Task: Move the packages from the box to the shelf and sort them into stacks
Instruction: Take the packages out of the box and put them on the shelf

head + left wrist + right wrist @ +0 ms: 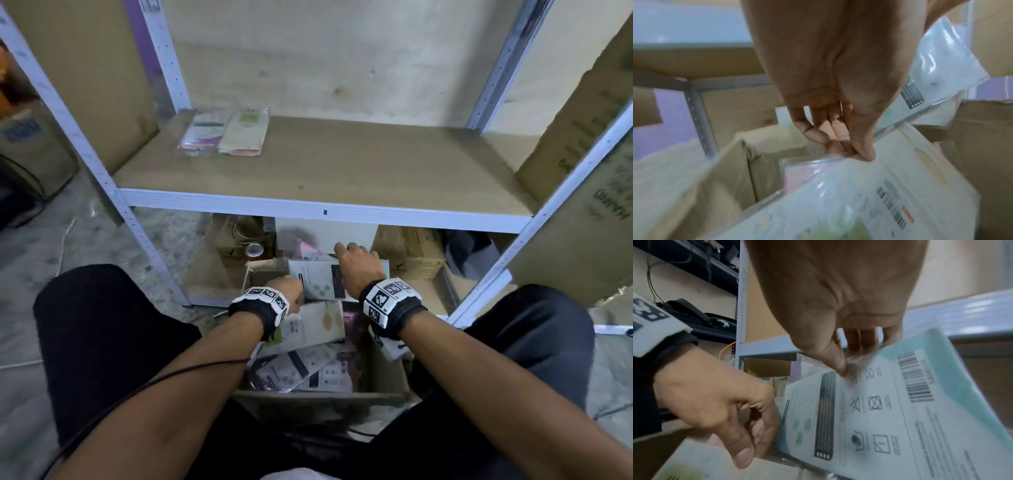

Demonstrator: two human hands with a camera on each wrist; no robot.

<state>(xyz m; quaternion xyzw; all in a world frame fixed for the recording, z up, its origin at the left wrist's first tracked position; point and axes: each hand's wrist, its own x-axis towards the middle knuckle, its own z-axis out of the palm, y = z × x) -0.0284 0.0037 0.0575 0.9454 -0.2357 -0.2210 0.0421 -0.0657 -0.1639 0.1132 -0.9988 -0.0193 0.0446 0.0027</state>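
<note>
Teal-edged package (890, 410) pinched in my right hand (359, 263); my left hand (830, 91) pinches a clear-wrapped package (818, 194) in the box (318, 399).

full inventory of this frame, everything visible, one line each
teal package: 1, teal and white, lifted above the box, held by both hands
packages in box: several, white, cream, pink, loose pile
box: 1, brown cardboard, on the floor between the knees
packages on shelf: 2 piles, pink-white and cream, back left, side by side
shelf: 1, white frame, wooden board
left hand: pinches a package edge
right hand: pinches the teal package
</note>
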